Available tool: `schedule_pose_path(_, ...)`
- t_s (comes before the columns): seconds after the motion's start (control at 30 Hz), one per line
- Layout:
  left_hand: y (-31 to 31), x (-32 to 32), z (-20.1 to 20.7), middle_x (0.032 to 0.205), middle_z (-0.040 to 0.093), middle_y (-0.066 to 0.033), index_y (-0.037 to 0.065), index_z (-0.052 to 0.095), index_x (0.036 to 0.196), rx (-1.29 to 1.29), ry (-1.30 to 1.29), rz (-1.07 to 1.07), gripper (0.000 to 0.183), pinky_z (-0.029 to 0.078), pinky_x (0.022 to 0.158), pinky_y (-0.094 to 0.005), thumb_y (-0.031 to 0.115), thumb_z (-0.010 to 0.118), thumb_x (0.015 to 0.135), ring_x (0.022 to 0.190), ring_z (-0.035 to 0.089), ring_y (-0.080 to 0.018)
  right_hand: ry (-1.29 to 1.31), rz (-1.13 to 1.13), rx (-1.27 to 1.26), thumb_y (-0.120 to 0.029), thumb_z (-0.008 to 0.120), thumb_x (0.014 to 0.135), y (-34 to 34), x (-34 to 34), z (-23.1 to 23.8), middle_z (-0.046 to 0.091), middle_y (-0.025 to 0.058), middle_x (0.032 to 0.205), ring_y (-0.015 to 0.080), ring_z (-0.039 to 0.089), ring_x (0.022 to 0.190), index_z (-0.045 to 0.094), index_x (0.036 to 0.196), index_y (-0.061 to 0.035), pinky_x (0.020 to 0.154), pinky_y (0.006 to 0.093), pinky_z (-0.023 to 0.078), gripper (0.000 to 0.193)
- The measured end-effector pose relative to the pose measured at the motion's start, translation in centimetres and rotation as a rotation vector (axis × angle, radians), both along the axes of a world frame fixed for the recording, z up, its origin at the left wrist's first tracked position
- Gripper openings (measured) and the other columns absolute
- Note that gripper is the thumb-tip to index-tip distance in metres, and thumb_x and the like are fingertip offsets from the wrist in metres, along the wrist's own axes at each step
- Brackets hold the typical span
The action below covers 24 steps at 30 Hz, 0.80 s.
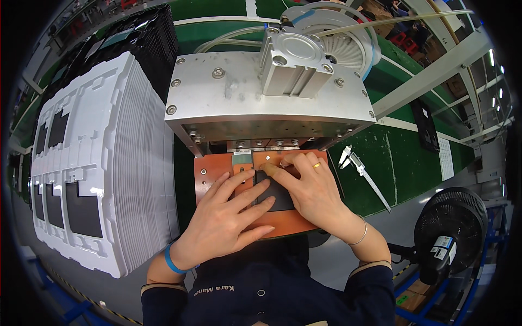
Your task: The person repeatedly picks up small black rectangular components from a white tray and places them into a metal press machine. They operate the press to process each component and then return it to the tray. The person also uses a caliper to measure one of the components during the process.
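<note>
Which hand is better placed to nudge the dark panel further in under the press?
Probably the right hand: its fingertips sit at the dark panel's far edge by the press. The left hand lies flat across it, holding it down.

Tall stack of white moulded trays at left, dark panels set in the top tray. Black trays stacked behind, far left. Metal caliper lying on the green mat to the right. Black fan near right, beside the bench. Coiled clear hose at the far end, one clear tube running off right.
</note>
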<state>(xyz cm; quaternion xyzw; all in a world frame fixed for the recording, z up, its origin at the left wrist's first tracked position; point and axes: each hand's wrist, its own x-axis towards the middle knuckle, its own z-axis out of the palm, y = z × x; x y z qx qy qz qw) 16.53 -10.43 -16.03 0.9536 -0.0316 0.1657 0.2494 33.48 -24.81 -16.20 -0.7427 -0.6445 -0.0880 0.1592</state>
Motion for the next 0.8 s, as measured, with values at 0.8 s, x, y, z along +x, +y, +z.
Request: schedule_pose_path(0.8,-0.1,-0.1,-0.1,0.132,0.059,-0.0073,0.013,0.071,0.114,0.011,0.02,-0.004,0.045,0.041,0.104,-0.0549,0.04,0.075,0.079,0.127,0.048,-0.0357,0.072,-0.143,0.179,-0.012,0.073,0.079,-3.9,0.2,0.0,0.061,0.0054,0.101,0.0225,0.057,0.086,0.067,0.116,-0.0039,0.073,0.0344,0.044,0.038)
